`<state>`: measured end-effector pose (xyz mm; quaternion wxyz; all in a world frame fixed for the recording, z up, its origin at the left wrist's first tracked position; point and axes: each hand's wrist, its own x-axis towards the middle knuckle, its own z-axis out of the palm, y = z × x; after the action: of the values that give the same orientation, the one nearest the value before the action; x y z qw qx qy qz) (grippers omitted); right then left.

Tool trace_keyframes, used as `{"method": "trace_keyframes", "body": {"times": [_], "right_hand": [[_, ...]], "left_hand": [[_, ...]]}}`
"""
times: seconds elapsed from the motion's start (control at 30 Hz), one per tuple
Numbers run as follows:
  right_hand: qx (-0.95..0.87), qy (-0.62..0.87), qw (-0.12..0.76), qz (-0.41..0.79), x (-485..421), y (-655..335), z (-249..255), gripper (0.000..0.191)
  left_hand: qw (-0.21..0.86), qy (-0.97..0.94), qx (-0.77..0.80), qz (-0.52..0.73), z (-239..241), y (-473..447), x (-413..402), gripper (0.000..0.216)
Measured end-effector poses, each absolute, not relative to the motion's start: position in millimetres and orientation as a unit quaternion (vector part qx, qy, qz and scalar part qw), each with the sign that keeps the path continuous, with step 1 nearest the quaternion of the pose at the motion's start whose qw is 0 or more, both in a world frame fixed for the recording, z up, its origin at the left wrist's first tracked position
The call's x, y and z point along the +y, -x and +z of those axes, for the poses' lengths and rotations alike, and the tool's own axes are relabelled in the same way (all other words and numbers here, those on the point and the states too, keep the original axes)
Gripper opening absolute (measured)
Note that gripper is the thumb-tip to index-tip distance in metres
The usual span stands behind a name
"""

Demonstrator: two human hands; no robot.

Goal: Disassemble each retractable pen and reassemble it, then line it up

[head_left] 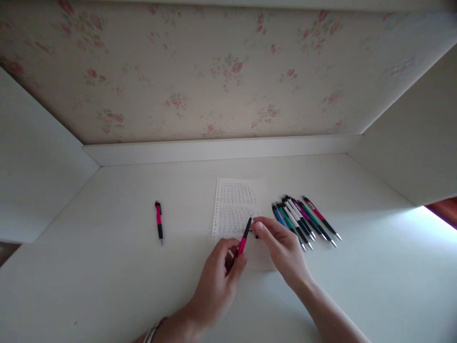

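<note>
My left hand (219, 278) grips a pink and black pen (244, 238) around its pink barrel. The pen tilts up and to the right, its black end uppermost. Beside that end is my right hand (282, 245), thumb and forefinger pinched together. Whatever is between those fingertips is too small to make out, though a bit of something dark shows just under them. Beneath both hands lies a sheet of handwritten, hole-edged paper (233, 205), its lower part partly covered.
Another pink and black pen (159, 223) lies alone at the left on the white desk (107, 276). To the right is a group of several pens (303, 219) in different colours, tips toward me. White panels flank the desk, and floral wallpaper (228, 71) covers the back.
</note>
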<state>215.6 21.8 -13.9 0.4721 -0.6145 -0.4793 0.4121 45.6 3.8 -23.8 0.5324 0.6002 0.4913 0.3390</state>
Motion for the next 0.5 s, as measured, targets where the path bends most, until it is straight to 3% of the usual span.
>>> {"method": "trace_keyframes", "body": {"times": [0.1,0.27,0.5], "right_hand": [[-0.433,0.599,0.485,0.467,19.0,-211.8,-11.1,0.033],[-0.427,0.621,0.478,0.451,14.0,-208.7,-5.8,0.027],[-0.399,0.533,0.521,0.534,12.2,-207.8,-12.6,0.026]], "left_hand": [[0.514,-0.625,0.482,0.336,-27.4,-46.7,2.8,0.022],[0.5,-0.661,0.46,0.319,-27.7,-47.7,2.7,0.012],[0.524,-0.651,0.446,0.319,-20.8,-45.3,4.1,0.02]]}}
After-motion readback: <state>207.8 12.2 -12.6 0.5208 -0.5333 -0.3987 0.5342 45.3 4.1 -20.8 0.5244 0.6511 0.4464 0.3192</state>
